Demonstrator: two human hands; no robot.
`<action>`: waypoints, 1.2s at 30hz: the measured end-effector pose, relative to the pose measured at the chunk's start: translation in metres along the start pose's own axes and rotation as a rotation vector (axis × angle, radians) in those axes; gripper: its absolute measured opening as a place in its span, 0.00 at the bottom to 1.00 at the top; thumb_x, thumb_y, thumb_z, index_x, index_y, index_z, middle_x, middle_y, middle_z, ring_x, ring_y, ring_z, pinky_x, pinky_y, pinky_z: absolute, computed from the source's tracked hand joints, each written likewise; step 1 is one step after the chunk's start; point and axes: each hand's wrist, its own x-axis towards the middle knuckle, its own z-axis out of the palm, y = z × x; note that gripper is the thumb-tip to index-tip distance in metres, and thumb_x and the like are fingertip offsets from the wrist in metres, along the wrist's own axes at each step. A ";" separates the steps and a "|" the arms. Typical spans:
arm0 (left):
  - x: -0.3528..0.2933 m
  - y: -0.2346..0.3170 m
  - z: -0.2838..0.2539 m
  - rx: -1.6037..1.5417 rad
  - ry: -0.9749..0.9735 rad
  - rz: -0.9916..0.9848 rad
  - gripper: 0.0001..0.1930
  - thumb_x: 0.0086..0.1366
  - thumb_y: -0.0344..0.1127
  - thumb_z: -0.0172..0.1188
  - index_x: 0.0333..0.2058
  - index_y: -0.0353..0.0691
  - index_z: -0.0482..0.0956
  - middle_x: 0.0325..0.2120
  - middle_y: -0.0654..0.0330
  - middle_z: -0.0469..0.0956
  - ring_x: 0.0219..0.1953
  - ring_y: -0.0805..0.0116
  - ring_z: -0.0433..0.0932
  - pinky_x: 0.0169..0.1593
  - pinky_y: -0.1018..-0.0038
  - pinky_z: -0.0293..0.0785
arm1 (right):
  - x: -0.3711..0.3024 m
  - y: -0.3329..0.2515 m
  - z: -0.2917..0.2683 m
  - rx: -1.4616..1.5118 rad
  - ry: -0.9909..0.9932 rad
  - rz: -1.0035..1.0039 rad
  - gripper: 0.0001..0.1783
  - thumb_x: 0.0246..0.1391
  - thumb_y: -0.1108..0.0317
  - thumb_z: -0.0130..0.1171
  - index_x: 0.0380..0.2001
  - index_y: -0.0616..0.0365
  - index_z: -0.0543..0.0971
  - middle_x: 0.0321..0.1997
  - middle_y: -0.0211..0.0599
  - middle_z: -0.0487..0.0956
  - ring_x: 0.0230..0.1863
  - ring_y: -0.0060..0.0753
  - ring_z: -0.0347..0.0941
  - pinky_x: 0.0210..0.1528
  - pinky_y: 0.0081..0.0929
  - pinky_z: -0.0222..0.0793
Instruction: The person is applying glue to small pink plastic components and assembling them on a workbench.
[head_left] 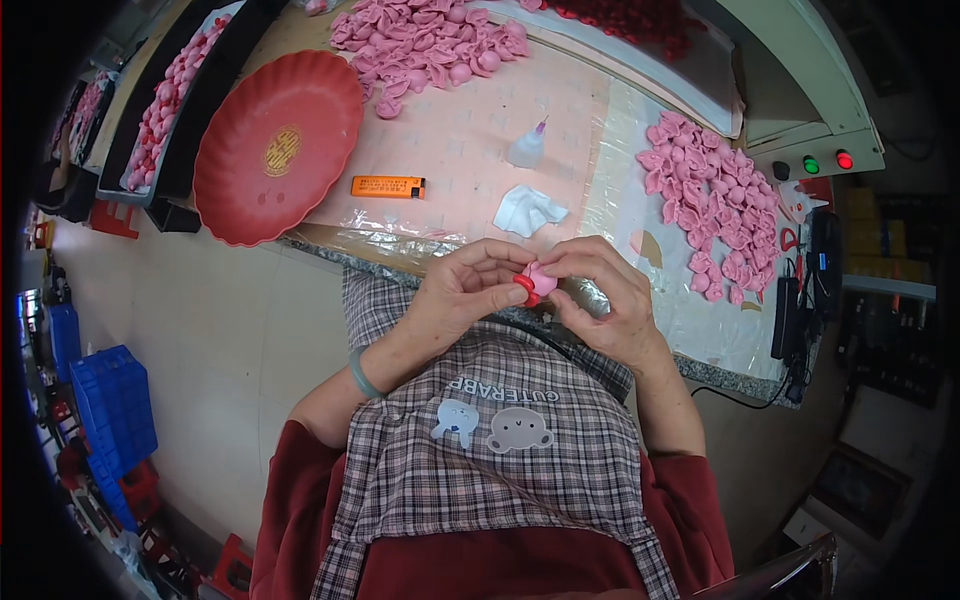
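In front of my apron, both hands meet at the table's near edge. My left hand is closed, thumb and fingers pinching a small glossy red piece. Right against it sits a small rounded pink piece, which the fingertips of my right hand grip from the other side. Fingers partly hide how the two pieces meet. Just beyond my hands lies a crumpled white cloth. A small white squeeze bottle with a thin tip stands behind the cloth.
An orange lighter lies beside a scalloped red plate. Pink petal-like pieces with balls form a far heap and a right-hand heap. A black tray holds pink beads. Lit buttons mark a machine at right.
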 end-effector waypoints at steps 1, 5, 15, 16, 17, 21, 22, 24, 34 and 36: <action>0.000 -0.002 0.000 0.010 0.004 0.010 0.18 0.62 0.24 0.61 0.51 0.31 0.72 0.44 0.54 0.79 0.45 0.68 0.80 0.50 0.74 0.77 | 0.000 0.000 0.000 -0.024 -0.005 -0.019 0.17 0.39 0.81 0.65 0.37 0.61 0.80 0.41 0.41 0.80 0.42 0.38 0.79 0.44 0.30 0.75; -0.001 -0.001 0.000 0.089 0.009 0.042 0.18 0.62 0.23 0.61 0.51 0.31 0.73 0.43 0.54 0.79 0.45 0.67 0.80 0.50 0.75 0.78 | -0.001 0.002 0.002 -0.034 0.003 -0.023 0.15 0.40 0.82 0.65 0.36 0.61 0.81 0.41 0.40 0.81 0.42 0.38 0.79 0.43 0.29 0.75; -0.002 0.007 0.006 0.461 0.055 0.202 0.15 0.61 0.22 0.62 0.48 0.30 0.77 0.44 0.54 0.80 0.44 0.68 0.81 0.48 0.76 0.79 | -0.011 0.014 0.008 0.010 0.006 0.028 0.12 0.44 0.81 0.65 0.35 0.61 0.83 0.41 0.41 0.80 0.42 0.36 0.79 0.42 0.27 0.76; -0.002 0.009 0.006 0.518 0.052 0.223 0.15 0.61 0.22 0.62 0.47 0.30 0.78 0.44 0.54 0.79 0.44 0.68 0.81 0.48 0.76 0.79 | -0.011 0.015 0.009 0.039 0.013 0.039 0.12 0.44 0.81 0.66 0.35 0.61 0.83 0.42 0.41 0.80 0.42 0.35 0.79 0.43 0.27 0.76; -0.002 0.010 0.006 0.575 0.051 0.244 0.14 0.61 0.22 0.62 0.47 0.30 0.78 0.45 0.54 0.79 0.43 0.68 0.81 0.47 0.75 0.79 | -0.011 0.015 0.009 0.041 0.014 0.039 0.12 0.44 0.81 0.66 0.35 0.61 0.83 0.42 0.41 0.80 0.42 0.35 0.79 0.43 0.27 0.76; -0.001 0.006 0.004 0.489 0.031 0.214 0.18 0.60 0.21 0.62 0.50 0.31 0.76 0.46 0.54 0.78 0.45 0.68 0.80 0.48 0.75 0.79 | -0.012 0.018 0.010 0.065 0.059 0.098 0.14 0.46 0.79 0.64 0.39 0.60 0.82 0.41 0.40 0.79 0.40 0.34 0.79 0.39 0.26 0.76; 0.001 0.004 0.004 0.359 0.034 0.173 0.19 0.61 0.22 0.62 0.51 0.32 0.75 0.46 0.54 0.78 0.46 0.68 0.80 0.49 0.75 0.78 | -0.013 0.019 0.011 0.068 0.062 0.093 0.14 0.46 0.79 0.65 0.40 0.60 0.82 0.41 0.40 0.79 0.40 0.34 0.79 0.39 0.26 0.76; 0.002 0.004 0.004 0.232 0.034 0.129 0.20 0.62 0.22 0.61 0.53 0.33 0.73 0.46 0.54 0.78 0.47 0.68 0.79 0.50 0.74 0.78 | -0.013 0.017 0.014 0.078 0.090 0.082 0.16 0.45 0.78 0.66 0.40 0.60 0.82 0.41 0.41 0.79 0.40 0.35 0.79 0.39 0.26 0.76; 0.004 -0.001 -0.001 -0.331 0.006 -0.045 0.16 0.69 0.33 0.56 0.54 0.36 0.72 0.47 0.55 0.77 0.49 0.68 0.77 0.53 0.69 0.76 | -0.007 0.012 0.038 -0.158 0.200 -0.093 0.30 0.36 0.76 0.72 0.48 0.61 0.78 0.45 0.45 0.78 0.46 0.46 0.76 0.46 0.34 0.75; 0.004 -0.003 -0.001 -0.333 0.010 -0.033 0.16 0.69 0.33 0.55 0.53 0.36 0.72 0.47 0.55 0.77 0.50 0.68 0.77 0.54 0.69 0.75 | -0.007 0.015 0.040 -0.181 0.225 -0.102 0.29 0.35 0.76 0.72 0.47 0.61 0.78 0.45 0.45 0.78 0.45 0.45 0.77 0.45 0.34 0.75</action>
